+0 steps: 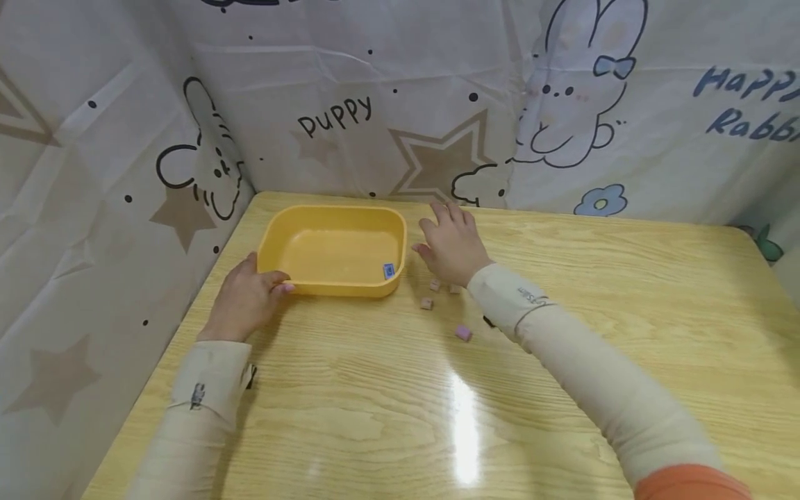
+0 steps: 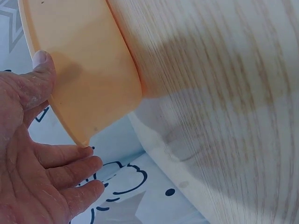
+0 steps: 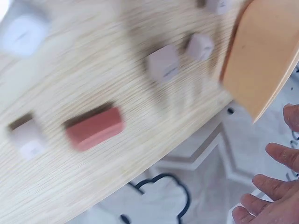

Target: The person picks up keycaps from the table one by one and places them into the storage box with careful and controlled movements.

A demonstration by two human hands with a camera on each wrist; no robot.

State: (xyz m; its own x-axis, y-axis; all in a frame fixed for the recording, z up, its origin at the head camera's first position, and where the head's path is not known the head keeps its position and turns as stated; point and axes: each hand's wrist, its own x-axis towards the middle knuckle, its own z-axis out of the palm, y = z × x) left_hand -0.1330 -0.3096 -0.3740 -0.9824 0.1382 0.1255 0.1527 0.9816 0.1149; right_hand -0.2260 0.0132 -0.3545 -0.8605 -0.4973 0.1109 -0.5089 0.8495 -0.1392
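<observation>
A yellow plastic basin point(image 1: 331, 288) stands near the back left of the table. At its front left corner, my left hand point(image 1: 240, 298) holds it, with the thumb point(image 2: 43, 65) laid against the wall and the other fingers around the corner. A small blue piece point(image 1: 389, 271) lies inside the basin at the right. Just past the basin's right side hovers my right hand point(image 1: 453, 243), fingers spread and nothing held. Under and in front of it are several small pale cubes point(image 1: 427, 303) and a purple block point(image 1: 463, 333). The right wrist view also has a reddish oblong block point(image 3: 96, 128).
The wood-grain table point(image 1: 350, 403) meets a printed cloth point(image 1: 350, 160) along its back and left edges. More pale cubes point(image 3: 162, 64) lie scattered between the basin and the table's back edge in the right wrist view, some blurred.
</observation>
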